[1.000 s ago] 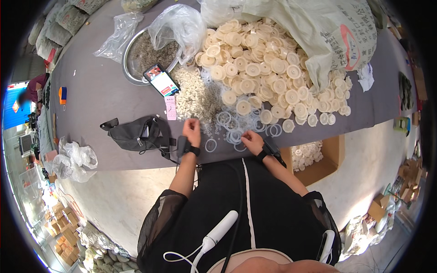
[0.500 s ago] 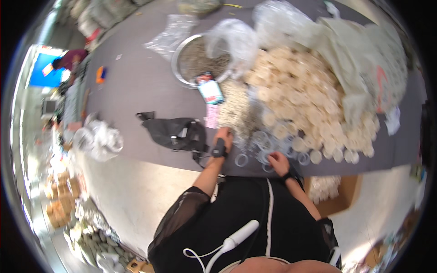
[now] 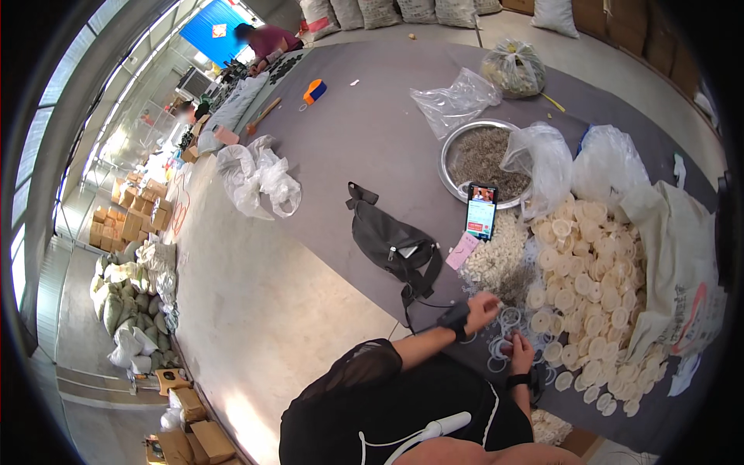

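Left hand (image 3: pixel 484 308) rests, fingers curled, on the thin clear plastic rings (image 3: pixel 508 319) at the grey table's (image 3: pixel 372 147) near edge. Right hand (image 3: pixel 519 353) pinches one ring. Black bag (image 3: pixel 391 244) lies left.

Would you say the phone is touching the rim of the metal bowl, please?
Touching. In the head view the phone stands propped with its top edge leaning on the near rim of the metal bowl, no gap showing.
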`<action>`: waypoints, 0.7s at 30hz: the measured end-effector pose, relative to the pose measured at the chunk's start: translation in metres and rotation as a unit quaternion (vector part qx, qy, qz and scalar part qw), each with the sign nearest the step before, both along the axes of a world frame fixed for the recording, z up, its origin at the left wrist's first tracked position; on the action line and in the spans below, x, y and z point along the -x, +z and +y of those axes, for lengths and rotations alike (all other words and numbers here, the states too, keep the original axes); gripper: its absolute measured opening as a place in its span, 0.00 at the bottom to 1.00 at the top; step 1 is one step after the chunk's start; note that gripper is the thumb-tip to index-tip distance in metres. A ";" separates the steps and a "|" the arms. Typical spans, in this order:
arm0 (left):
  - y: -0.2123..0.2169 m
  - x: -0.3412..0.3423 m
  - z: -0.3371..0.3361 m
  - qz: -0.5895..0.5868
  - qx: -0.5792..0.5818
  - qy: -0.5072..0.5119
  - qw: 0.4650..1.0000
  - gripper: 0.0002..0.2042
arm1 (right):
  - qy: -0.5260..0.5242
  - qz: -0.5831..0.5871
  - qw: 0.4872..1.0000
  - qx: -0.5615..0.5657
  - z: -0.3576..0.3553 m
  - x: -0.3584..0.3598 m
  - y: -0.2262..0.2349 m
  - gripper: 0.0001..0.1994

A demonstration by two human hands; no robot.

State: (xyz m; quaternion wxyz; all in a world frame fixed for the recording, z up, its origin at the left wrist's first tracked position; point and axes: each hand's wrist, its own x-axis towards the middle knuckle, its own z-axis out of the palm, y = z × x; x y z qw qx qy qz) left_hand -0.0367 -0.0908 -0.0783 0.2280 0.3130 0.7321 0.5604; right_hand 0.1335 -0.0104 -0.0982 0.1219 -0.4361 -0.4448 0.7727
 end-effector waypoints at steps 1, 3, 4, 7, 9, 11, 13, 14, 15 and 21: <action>0.010 -0.010 0.000 0.028 -0.002 -0.061 0.998 0.08 | -0.025 -0.005 0.999 0.033 0.000 0.007 0.008 0.13; 0.021 -0.025 0.002 0.057 -0.007 -0.121 0.991 0.08 | -0.050 -0.009 0.997 0.063 -0.002 0.017 0.017 0.13; 0.027 -0.031 0.003 0.083 0.001 -0.152 0.985 0.07 | -0.076 0.012 0.992 0.104 -0.003 0.020 0.020 0.14; 0.032 -0.032 0.004 0.156 0.018 -0.213 0.964 0.05 | -0.092 0.036 0.988 0.120 -0.004 0.016 0.013 0.14; 0.031 -0.033 0.004 0.214 0.050 -0.236 0.947 0.03 | -0.081 0.040 0.991 0.095 -0.005 0.015 0.008 0.13; 0.027 -0.034 0.005 0.204 0.064 -0.246 0.946 0.04 | -0.078 0.023 0.996 0.044 -0.007 0.016 0.010 0.12; 0.028 -0.034 0.006 0.195 0.081 -0.258 0.943 0.04 | -0.076 0.018 0.997 -0.003 -0.004 0.015 0.007 0.12; 0.028 -0.037 0.008 0.093 0.058 -0.209 0.972 0.05 | -0.074 0.012 0.996 -0.048 -0.002 0.013 0.006 0.11; 0.028 -0.038 0.008 -0.010 0.035 -0.156 0.987 0.06 | -0.072 0.014 0.996 -0.049 -0.002 0.011 0.005 0.11; 0.022 -0.033 0.013 -0.387 -0.015 -0.032 0.922 0.07 | -0.042 0.045 0.996 -0.064 -0.007 0.016 0.033 0.12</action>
